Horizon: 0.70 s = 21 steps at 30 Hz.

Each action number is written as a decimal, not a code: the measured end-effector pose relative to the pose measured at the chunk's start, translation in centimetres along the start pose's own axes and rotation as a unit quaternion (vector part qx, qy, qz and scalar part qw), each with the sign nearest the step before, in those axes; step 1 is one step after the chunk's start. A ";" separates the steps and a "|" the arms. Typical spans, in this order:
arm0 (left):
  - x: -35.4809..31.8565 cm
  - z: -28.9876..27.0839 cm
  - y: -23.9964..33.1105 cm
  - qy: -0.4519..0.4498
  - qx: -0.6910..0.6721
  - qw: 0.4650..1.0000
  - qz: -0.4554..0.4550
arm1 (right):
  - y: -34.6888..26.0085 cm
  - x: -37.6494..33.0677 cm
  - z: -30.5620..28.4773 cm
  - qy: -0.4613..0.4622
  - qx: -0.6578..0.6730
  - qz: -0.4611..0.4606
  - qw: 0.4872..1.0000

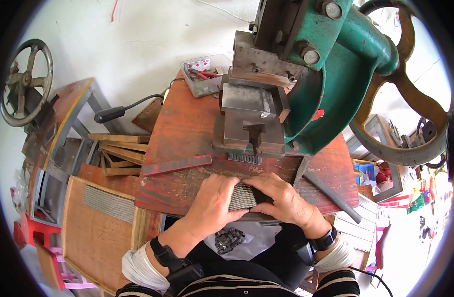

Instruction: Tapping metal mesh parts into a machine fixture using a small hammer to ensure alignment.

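A block of small grey metal pieces in tight rows (243,197) lies between my two hands at the table's front edge. My left hand (214,200) closes on its left side, thumb and fingers at the corners. My right hand (281,200) grips the right side, where a dark flat part (262,197) shows beside the rows. The palms hide the block's ends. Just beyond stands a green press (331,99) with a steel die (254,131). A short row of small metal pieces (245,158) lies at the die's front. Below my hands, a white plastic bag (256,237) holds loose dark metal pieces (229,240).
A hammer (331,195) rests on the red table (177,123) at right; a red-marked bar (177,166) lies at left. Behind is a clear plastic box (204,86) with tools. At left stands a wooden tray (96,237) bearing gridded metal pieces (109,203). A big handwheel (405,146) curves at right.
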<state>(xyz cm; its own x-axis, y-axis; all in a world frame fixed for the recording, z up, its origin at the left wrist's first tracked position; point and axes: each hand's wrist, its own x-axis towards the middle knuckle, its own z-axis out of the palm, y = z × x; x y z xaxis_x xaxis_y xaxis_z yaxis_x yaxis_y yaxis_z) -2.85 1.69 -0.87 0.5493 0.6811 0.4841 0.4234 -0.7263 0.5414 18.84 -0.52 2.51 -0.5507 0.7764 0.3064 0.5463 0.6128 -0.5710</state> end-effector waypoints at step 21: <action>-0.4 -2.2 0.3 -0.016 0.040 0.999 -0.032 | -0.8 -2.3 1.3 0.090 -0.271 -0.127 0.950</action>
<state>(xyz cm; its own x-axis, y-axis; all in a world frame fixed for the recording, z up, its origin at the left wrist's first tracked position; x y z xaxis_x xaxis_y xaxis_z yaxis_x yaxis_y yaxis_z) -4.50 1.41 0.59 0.5423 0.7236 0.4271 0.5142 -0.6878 0.5124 18.81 -3.02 1.26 -0.6186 0.5758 0.5346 0.6813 0.7320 -0.0001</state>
